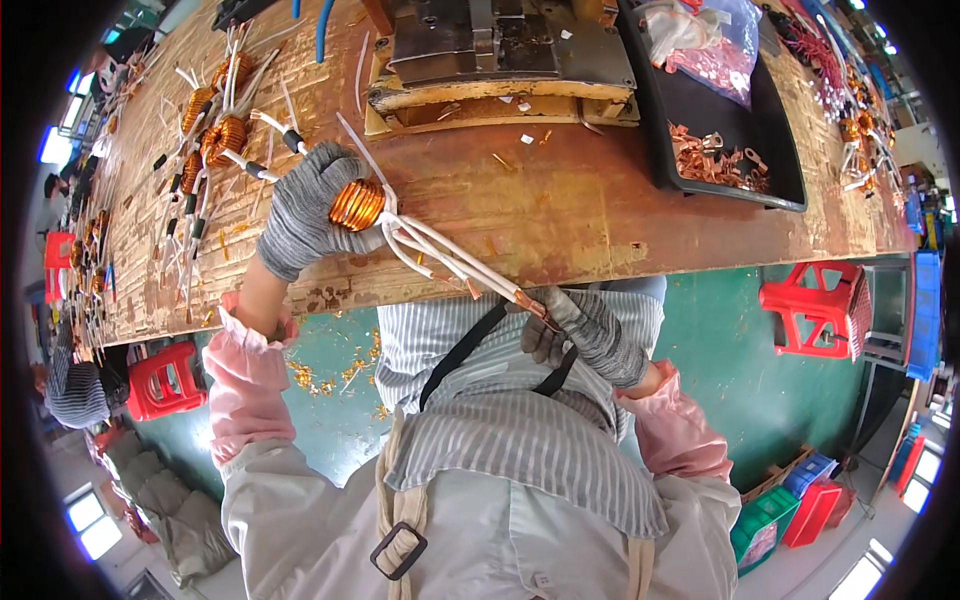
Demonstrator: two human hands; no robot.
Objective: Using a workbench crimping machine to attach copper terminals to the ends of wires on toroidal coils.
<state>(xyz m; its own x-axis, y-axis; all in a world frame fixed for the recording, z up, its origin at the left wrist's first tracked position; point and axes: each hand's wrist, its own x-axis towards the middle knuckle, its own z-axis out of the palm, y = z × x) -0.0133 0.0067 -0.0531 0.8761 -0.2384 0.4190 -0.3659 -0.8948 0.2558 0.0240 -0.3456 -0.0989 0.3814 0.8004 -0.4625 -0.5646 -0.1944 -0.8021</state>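
In a grey knit glove, my left hand [315, 210] is closed round a copper-wound toroid coil [357, 205] above the table's near edge. White-sleeved leads [440, 250] run from the coil down to the right, their bare copper ends showing. My right hand [575, 330], gloved too, pinches the end of the longest leads just off the table edge, in front of my apron. Other leads with black sleeves and bare tips [292, 138] stick out beyond my left hand.
More wound coils [222, 140] with white leads lie on the wooden table [480, 190] at the left. A metal press fixture [500, 60] stands at the back. At the right, a black tray [790, 170] holds copper lugs [715, 160] and a plastic bag [705, 45]. Red stools [815, 310] flank me.
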